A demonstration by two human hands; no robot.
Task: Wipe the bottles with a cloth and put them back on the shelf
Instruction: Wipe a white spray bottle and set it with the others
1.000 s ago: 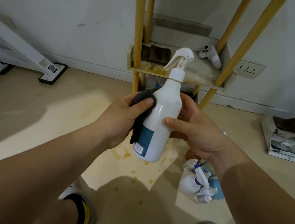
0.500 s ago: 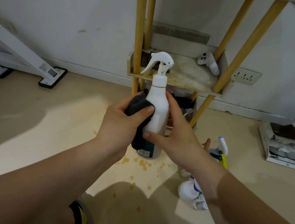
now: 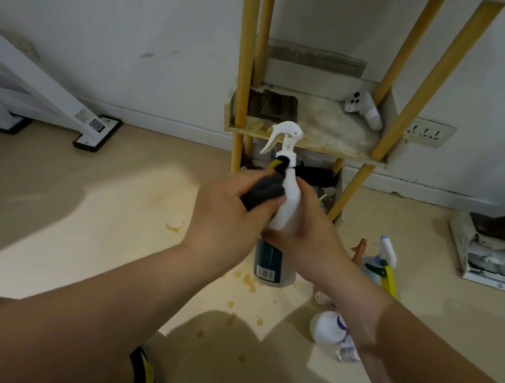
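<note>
left hand [image 3: 226, 219]: curled on cloth [image 3: 264, 191], pressing it to the bottle [image 3: 289, 198] near its neck; right hand [image 3: 315, 239]: wrapped round the body from the other side. bottle: between both hands, long axis upright, trigger up. shelf [image 3: 330, 132]: straight ahead, beyond the bottle; right hand judged the likelier carrier.

bottle [image 3: 289, 202] middle, cloth [image 3: 263, 191] mostly hidden, shelf [image 3: 324, 127] cropped

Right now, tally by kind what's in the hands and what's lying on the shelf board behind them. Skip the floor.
Spray bottle: 1
Dark cloth: 1
White controller, on the shelf: 1
Dark brown ridged piece, on the shelf: 1
Total: 4
</note>
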